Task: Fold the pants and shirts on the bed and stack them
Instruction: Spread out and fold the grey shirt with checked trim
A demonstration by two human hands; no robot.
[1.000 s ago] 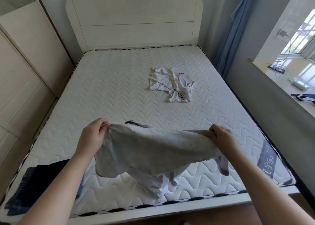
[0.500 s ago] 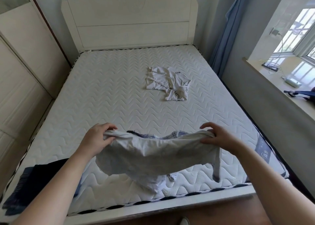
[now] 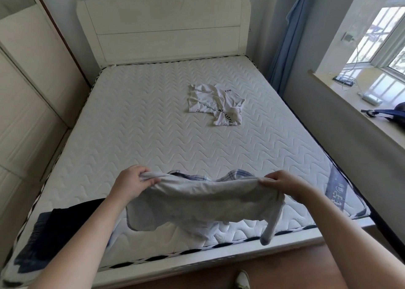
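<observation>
At the far left stands a cream panelled wardrobe (image 3: 26, 104), flush against the side of the bed. On the near left corner of the mattress (image 3: 135, 122) lies a dark garment (image 3: 63, 225), partly hidden behind my left forearm; I cannot tell whether it is pants or a shirt. My left hand (image 3: 131, 182) is raised over the near part of the mattress, fingers curled and thumb closed on the left end of a light grey garment (image 3: 203, 203), pinching its upper edge. The grey garment spans between my two hands, its upper edge drawn roughly level and the rest hanging slack toward the foot of the bed, with one narrow strip dangling at the right. Just beyond that upper edge, a blue-and-white plaid garment (image 3: 238, 174) shows on the mattress; more of it appears below the hanging cloth. Near the middle of the mattress, well apart from my hands, lies a crumpled white T-shirt (image 3: 215, 104) with black lettering, unfolded. The white headboard (image 3: 164, 28) stands at the far end. My right hand (image 3: 282, 184) grips the right end of the grey garment, fingers bent over its edge. Right of the bed hangs a blue curtain (image 3: 285, 47), and further right is a windowsill (image 3: 350, 100) carrying a cable, a white power strip (image 3: 370, 98) and a dark blue bag (image 3: 392, 114).
</observation>
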